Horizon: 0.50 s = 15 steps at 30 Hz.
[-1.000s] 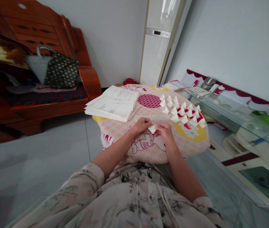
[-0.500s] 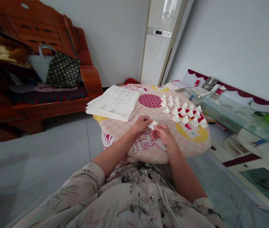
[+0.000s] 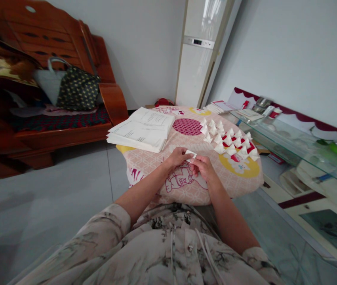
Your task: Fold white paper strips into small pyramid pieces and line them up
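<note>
My left hand (image 3: 178, 156) and my right hand (image 3: 203, 168) meet over the near middle of a round table with a pink patterned cloth (image 3: 153, 162). Both pinch a small folded piece of white paper (image 3: 191, 154) between their fingertips, just above the cloth. Beyond the hands to the right lie several small folded white paper triangles (image 3: 229, 139) in rows. A thick stack of printed paper sheets (image 3: 142, 129) lies at the table's far left.
A wooden bench (image 3: 67, 118) with a dark spotted handbag (image 3: 76, 89) stands at the left. A tall white air conditioner (image 3: 199, 51) is behind the table. A glass-topped stand (image 3: 299, 138) with small items runs along the right wall. Grey tiled floor lies at the left.
The small paper has been turned and lifted slightly between the fingertips; my right hand shifted a little left and up toward my left hand.
</note>
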Available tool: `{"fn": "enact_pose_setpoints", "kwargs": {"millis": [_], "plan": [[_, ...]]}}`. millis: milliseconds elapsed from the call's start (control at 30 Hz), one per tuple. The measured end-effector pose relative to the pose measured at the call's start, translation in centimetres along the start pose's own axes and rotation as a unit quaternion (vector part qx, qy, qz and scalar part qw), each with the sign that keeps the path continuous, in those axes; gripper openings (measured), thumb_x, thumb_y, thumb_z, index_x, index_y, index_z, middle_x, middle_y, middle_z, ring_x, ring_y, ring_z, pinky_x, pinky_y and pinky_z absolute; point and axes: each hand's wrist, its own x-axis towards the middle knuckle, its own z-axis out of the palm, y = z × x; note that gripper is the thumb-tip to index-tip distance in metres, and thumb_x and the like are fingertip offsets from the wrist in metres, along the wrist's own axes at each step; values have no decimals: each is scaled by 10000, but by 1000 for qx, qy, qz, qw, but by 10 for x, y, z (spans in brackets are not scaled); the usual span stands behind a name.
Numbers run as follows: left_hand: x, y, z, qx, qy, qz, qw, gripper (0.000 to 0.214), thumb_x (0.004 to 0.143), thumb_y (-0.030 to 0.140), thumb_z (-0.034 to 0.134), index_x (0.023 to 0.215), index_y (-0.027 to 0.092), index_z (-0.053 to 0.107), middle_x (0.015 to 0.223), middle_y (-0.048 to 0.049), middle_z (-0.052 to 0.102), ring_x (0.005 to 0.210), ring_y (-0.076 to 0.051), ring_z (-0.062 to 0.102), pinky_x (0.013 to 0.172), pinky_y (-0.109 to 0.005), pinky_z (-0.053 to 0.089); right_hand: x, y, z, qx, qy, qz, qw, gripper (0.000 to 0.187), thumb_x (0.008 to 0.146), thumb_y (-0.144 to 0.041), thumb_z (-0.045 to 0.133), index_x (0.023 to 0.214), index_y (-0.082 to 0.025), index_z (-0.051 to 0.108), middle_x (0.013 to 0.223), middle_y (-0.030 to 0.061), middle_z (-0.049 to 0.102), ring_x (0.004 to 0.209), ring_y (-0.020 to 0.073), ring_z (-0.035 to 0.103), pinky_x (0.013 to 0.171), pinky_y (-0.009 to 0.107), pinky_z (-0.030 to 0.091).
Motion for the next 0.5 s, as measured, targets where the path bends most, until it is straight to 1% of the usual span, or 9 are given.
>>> {"fn": "enact_pose_setpoints", "kwargs": {"millis": [100, 167, 267, 367, 433, 500], "plan": [[0, 0, 1, -6, 25, 18, 1000, 347, 696, 436, 711, 626, 134, 556, 489, 47, 498, 428, -47, 362, 442, -199, 209, 0, 0, 0, 2, -4, -3, 1000, 274, 688, -431, 677, 626, -173, 610, 458, -34, 550, 328, 88, 455, 296, 197, 321], [-1, 2, 1, -33, 16, 6, 999, 357, 703, 453, 709, 633, 138, 556, 485, 43, 507, 414, -48, 363, 435, -198, 210, 0, 0, 0, 2, -12, -5, 1000, 271, 698, -431, 671, 642, -171, 618, 455, -41, 541, 325, 86, 444, 296, 198, 315], [-1, 3, 1, -66, -5, -13, 998, 332, 657, 424, 755, 681, 132, 598, 500, 29, 547, 424, -66, 437, 444, -194, 264, -2, 1, 0, -14, -33, -1, 999, 282, 704, -437, 672, 626, -175, 603, 452, -41, 536, 330, 86, 445, 304, 198, 317], [0, 2, 1, -69, 2, -4, 998, 304, 624, 374, 776, 672, 126, 607, 488, 23, 556, 428, -74, 466, 453, -192, 298, -2, 0, 1, -31, -50, 4, 998, 300, 702, -443, 677, 595, -182, 575, 447, -42, 531, 333, 85, 450, 312, 196, 320], [0, 0, 1, -69, 12, -3, 998, 300, 636, 369, 769, 640, 134, 583, 469, 24, 548, 408, -69, 450, 435, -189, 279, -2, -1, 1, -36, -55, 3, 998, 298, 704, -439, 673, 591, -182, 573, 446, -43, 528, 334, 84, 452, 318, 193, 322], [0, 0, 1, -76, 16, -17, 997, 310, 658, 377, 762, 620, 141, 564, 454, 29, 534, 384, -61, 421, 413, -186, 243, -2, -2, 1, -40, -57, -1, 998, 294, 711, -436, 667, 594, -182, 577, 446, -42, 529, 337, 84, 453, 322, 193, 322]]}}
